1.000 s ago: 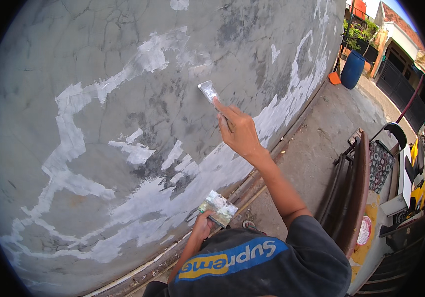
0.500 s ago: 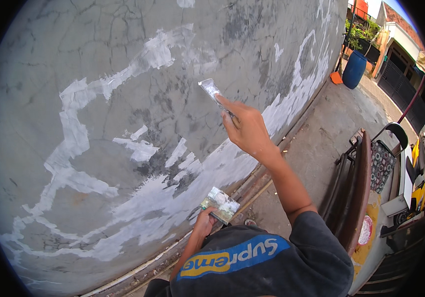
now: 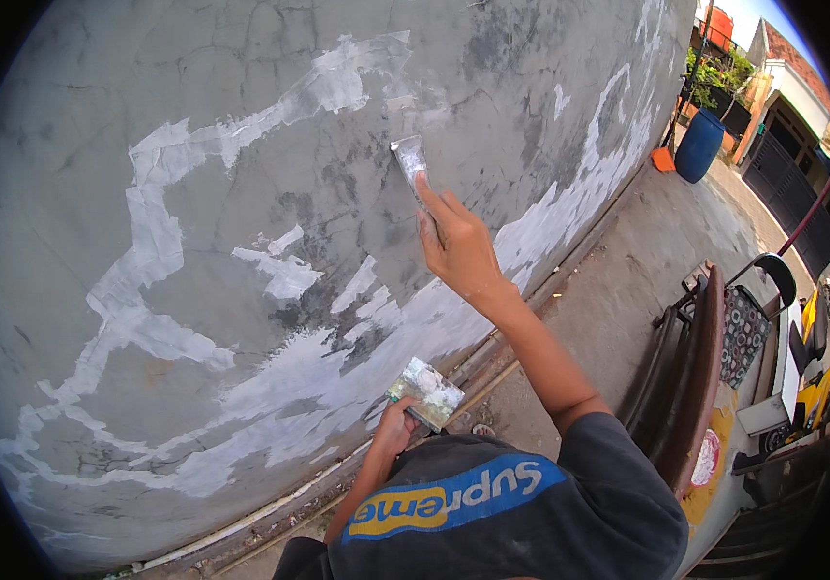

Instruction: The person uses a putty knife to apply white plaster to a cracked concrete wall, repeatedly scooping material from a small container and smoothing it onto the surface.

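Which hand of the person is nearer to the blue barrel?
Right. The right hand, gripping a scraper, is left of and below the blue barrel in the picture; the left hand, with a plate, is lower and farther.

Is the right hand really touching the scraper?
Touching. The head view shows it: the right hand grips the scraper, its fingers wrapped on the handle and one stretched along it toward the blade.
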The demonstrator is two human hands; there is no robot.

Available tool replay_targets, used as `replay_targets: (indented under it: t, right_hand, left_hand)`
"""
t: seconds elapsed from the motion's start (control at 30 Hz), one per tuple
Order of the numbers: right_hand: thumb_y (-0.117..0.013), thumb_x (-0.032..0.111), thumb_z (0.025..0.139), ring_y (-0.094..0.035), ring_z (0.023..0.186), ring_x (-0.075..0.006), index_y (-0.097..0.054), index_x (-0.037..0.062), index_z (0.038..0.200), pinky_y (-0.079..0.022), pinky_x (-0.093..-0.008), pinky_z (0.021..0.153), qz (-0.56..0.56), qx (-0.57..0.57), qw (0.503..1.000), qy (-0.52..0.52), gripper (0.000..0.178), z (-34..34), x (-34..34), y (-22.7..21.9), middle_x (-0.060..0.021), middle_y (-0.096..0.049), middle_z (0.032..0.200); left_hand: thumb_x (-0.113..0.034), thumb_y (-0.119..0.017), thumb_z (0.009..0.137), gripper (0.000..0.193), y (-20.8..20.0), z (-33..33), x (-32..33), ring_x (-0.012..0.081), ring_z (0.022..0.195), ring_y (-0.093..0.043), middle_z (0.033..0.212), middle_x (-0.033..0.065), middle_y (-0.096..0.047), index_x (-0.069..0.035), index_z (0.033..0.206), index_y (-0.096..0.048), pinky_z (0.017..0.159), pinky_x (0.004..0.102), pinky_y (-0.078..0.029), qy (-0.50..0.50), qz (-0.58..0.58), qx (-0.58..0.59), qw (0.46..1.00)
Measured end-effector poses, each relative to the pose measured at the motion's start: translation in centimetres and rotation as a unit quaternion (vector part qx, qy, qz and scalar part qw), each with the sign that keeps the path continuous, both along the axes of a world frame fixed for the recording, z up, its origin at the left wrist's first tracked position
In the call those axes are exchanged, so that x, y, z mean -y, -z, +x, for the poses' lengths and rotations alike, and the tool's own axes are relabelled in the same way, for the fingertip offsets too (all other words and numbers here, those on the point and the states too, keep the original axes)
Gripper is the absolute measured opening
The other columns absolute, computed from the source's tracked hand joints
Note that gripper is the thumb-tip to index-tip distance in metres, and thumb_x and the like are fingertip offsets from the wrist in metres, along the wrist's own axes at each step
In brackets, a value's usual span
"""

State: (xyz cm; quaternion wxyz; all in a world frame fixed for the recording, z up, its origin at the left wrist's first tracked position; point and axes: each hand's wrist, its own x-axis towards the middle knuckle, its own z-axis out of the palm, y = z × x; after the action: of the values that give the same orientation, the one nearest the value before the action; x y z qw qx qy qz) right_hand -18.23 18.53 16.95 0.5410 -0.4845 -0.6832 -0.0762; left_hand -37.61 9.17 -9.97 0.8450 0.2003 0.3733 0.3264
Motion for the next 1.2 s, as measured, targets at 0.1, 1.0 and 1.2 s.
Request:
replay_targets:
  t: [0.1, 1.0, 1.2]
  right_hand:
    - [-0.058, 0.002, 0.089, -0.054, 0.060, -0.0302, -0.051, 0.0022, 0.137, -0.045, -0.0375, 0.056, -0.001, 0.050, 0.999, -0.006, 0.048, 1.9, 1.6, -1.7, -0.0167, -0.057, 0.080]
    - [-0.056, 0.008, 0.089, -0.033, 0.046, -0.0188, -0.061, -0.0007, 0.125, -0.036, -0.0317, 0.049, -0.064, -0.101, 0.985, 0.123, 0.037, -3.0, 3.7, -7.1, -0.0131, -0.040, 0.055]
    - [-0.053, 0.004, 0.088, -0.057, 0.049, -0.0307, -0.050, -0.0149, 0.128, -0.046, -0.0404, 0.055, 0.004, -0.064, 0.973, 0.221, 0.044, -7.5, -0.4, -6.7, -0.0235, -0.054, 0.059]
  left_hand:
    - [-0.007, -0.054, 0.089, 0.035, -0.6, 0.2, -0.1, 0.0244, 0.099, -0.067, 0.116, 0.0129, -0.065, 0.001, 0.123, -0.053, 0.087, 0.0383, -0.056, -0.003, -0.002, -0.017, 1.000]
    - [-0.004, -0.058, 0.085, 0.032, 0.2, -5.7, -0.1, 0.0251, 0.097, -0.066, 0.110, 0.0129, -0.065, 0.003, 0.117, -0.055, 0.085, 0.0382, -0.055, 0.048, -0.008, -0.006, 0.999]
    - [-0.003, -0.058, 0.085, 0.033, 1.6, -7.7, -0.3, 0.0243, 0.094, -0.066, 0.107, 0.0120, -0.065, 0.002, 0.118, -0.055, 0.084, 0.0377, -0.055, 0.071, -0.015, -0.009, 0.997]
